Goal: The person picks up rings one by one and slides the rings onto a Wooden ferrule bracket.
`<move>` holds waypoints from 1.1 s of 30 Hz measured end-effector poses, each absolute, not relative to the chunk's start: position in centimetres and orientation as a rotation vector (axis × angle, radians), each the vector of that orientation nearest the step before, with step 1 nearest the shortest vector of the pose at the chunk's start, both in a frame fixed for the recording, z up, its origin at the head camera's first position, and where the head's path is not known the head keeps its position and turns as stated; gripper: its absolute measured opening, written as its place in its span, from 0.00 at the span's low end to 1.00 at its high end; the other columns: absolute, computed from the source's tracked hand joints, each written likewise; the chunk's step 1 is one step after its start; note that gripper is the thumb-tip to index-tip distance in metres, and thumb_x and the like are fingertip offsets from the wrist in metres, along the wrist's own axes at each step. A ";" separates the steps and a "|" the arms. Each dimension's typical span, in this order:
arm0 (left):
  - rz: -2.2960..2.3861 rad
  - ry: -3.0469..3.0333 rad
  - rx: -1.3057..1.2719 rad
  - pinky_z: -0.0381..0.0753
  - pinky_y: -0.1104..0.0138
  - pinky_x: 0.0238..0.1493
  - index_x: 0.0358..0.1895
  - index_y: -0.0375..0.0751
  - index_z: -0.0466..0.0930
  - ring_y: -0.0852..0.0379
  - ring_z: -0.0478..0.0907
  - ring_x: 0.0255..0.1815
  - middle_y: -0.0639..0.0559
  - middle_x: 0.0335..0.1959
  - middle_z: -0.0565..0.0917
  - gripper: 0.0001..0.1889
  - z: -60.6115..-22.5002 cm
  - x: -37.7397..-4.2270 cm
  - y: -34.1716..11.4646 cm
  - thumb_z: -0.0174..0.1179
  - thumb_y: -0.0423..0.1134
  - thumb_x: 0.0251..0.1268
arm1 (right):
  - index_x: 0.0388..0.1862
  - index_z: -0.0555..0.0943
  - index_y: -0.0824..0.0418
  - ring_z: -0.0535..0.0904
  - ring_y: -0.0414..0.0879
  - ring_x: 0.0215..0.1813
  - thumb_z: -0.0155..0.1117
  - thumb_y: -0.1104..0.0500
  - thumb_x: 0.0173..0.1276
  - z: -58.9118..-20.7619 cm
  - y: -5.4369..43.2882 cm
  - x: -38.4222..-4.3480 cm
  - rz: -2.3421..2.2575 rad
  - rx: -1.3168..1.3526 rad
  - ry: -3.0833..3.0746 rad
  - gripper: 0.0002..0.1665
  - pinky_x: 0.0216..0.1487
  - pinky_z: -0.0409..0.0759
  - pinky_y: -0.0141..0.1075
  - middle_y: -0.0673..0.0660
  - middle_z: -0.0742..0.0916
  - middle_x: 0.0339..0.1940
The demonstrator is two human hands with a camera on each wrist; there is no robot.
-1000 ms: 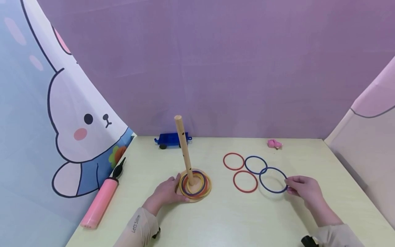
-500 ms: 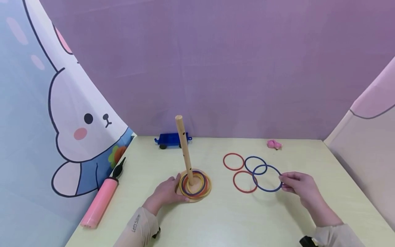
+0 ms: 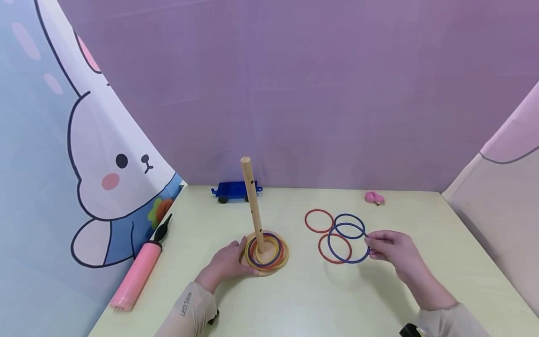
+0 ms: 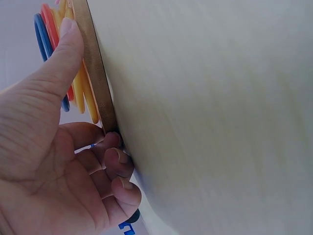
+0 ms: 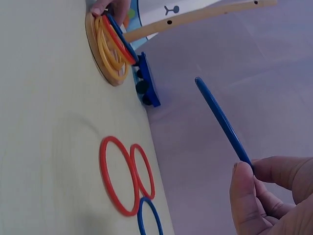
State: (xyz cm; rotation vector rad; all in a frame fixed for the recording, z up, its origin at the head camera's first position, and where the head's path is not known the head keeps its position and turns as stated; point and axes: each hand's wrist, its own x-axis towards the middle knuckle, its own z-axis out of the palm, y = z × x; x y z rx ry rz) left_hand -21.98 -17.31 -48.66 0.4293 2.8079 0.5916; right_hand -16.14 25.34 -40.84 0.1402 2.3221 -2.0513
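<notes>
A round wooden base [image 3: 249, 268] with an upright wooden peg [image 3: 252, 201] stands on the table. Yellow, red and blue rings [image 3: 278, 262] lie stacked around the foot of the peg. My left hand [image 3: 227, 262] grips the base's left side, thumb along the front edge and fingers curled behind. Between thumb and fingertips my right hand [image 3: 393, 250] pinches a blue ring [image 5: 220, 122], raised above the table. In the head view this ring overlaps a red ring [image 3: 321, 252] and another blue ring [image 3: 349, 215] lying below. A second red ring [image 3: 306, 222] lies beside them.
Along the back edge of the table stand a blue toy wagon [image 3: 232, 189] and a small pink object [image 3: 374, 197]. A pink hand pump [image 3: 138, 277] with a black nozzle lies at the left. A purple cloth [image 3: 294, 93] hangs behind the table.
My right hand has moved left with the blue ring, which has risen and now passes over the rings on the table. My left hand stays on the base.
</notes>
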 end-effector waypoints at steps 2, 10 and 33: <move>0.593 2.808 0.431 0.74 0.45 0.57 0.74 0.33 0.58 0.36 0.74 0.58 0.32 0.60 0.74 0.59 -48.7 -22.0 -17.3 0.73 0.66 0.41 | 0.46 0.77 0.81 0.83 0.40 0.28 0.65 0.68 0.66 -40.7 24.8 -16.2 -2.054 0.110 2.314 0.16 0.35 0.85 0.34 0.52 0.86 0.29; 0.592 2.798 0.414 0.73 0.45 0.58 0.74 0.35 0.58 0.37 0.74 0.59 0.33 0.61 0.73 0.59 -48.7 -22.1 -17.3 0.72 0.66 0.41 | 0.48 0.76 0.82 0.83 0.42 0.28 0.64 0.69 0.66 -39.9 22.6 -16.5 -2.031 0.033 2.300 0.17 0.35 0.85 0.35 0.53 0.86 0.29; 0.589 2.785 0.378 0.72 0.45 0.60 0.75 0.37 0.57 0.35 0.72 0.62 0.32 0.64 0.71 0.59 -49.1 -22.2 -17.3 0.72 0.67 0.41 | 0.45 0.77 0.80 0.83 0.44 0.28 0.66 0.67 0.65 -37.6 16.9 -17.0 -2.005 -0.160 2.206 0.16 0.35 0.86 0.37 0.57 0.86 0.31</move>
